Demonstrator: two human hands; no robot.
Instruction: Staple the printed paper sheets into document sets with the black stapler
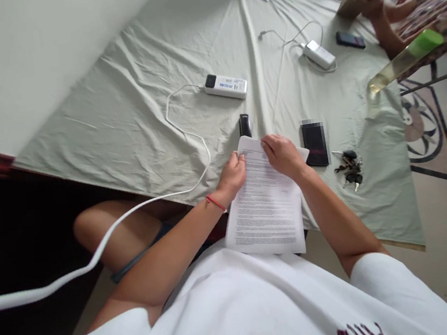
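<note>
Printed sheets of paper point(265, 206) lie between my hands, over the table's front edge and close to my white shirt. My left hand point(233, 174) is closed on their left edge near the top, thumb on the upper side. Closed at the top right of the sheets is my right hand point(282, 154), its fingers bent over the paper. A white corner of paper sticks out to the right behind that hand. Just beyond the sheets' top edge is a narrow black object point(244, 125), perhaps a stapler, partly hidden by the paper.
On the cloth-covered table point(125, 126) lie a white power bank point(226, 86) with a cable, another white device point(319, 55), a phone point(350, 40), a dark wallet-like item point(315, 144) and keys point(349, 168). A green-capped bottle point(405, 62) and another person's hand point(373, 2) on a box are at right.
</note>
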